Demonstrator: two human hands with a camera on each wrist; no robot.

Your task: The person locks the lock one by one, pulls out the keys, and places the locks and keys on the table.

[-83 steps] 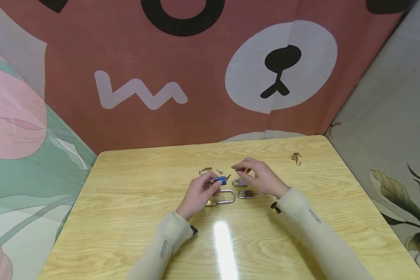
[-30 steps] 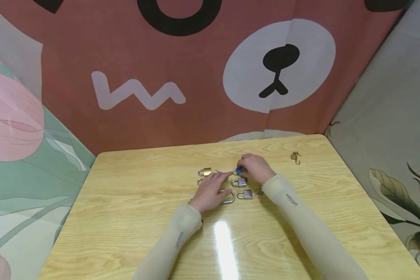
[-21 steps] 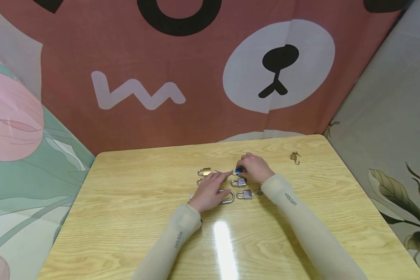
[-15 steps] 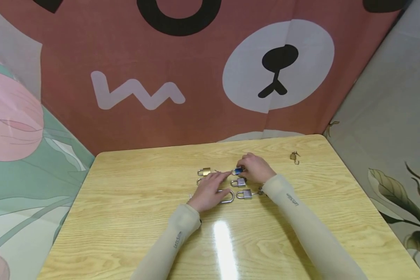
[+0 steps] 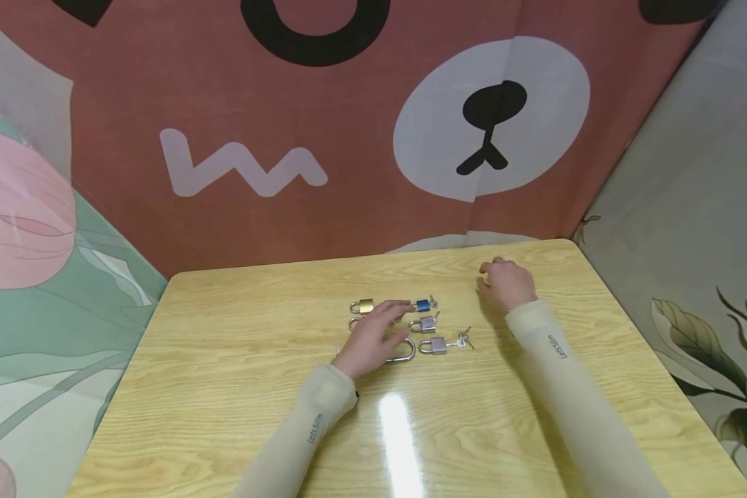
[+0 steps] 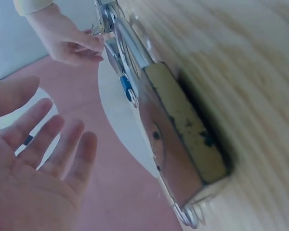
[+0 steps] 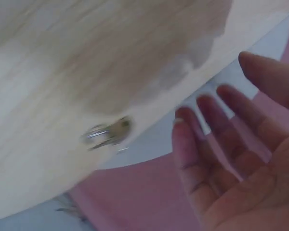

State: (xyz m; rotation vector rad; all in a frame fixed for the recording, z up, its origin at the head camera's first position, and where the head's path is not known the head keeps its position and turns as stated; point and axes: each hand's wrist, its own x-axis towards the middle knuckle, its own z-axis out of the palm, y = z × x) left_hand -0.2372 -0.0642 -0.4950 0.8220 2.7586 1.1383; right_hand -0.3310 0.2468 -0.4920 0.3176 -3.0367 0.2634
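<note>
My left hand [image 5: 373,340] hovers over the large brass padlock [image 6: 180,130] with its long steel shackle, fingers loosely extended and holding nothing. Just beyond its fingertips lies the blue padlock [image 5: 423,305], a key at its right end. Below it in the same column are two silver-lilac padlocks, an upper one [image 5: 426,325] and a lower one [image 5: 436,346] with keys [image 5: 465,339]. My right hand [image 5: 508,283], fingers spread and bare, is at the back right. The small brass padlock [image 7: 119,130] shows blurred in the right wrist view; in the head view that hand hides it.
A brass padlock [image 5: 365,306] lies at the back of the left column. Another padlock's shackle [image 5: 354,324] pokes out from behind my left hand. The wooden table [image 5: 236,387] meets a patterned cloth [image 5: 274,228] along its back edge.
The blue padlock passed from my left hand to the right, which set it down at the top of the right column, let go and moved right. My left hand has lifted its fingers slightly.
</note>
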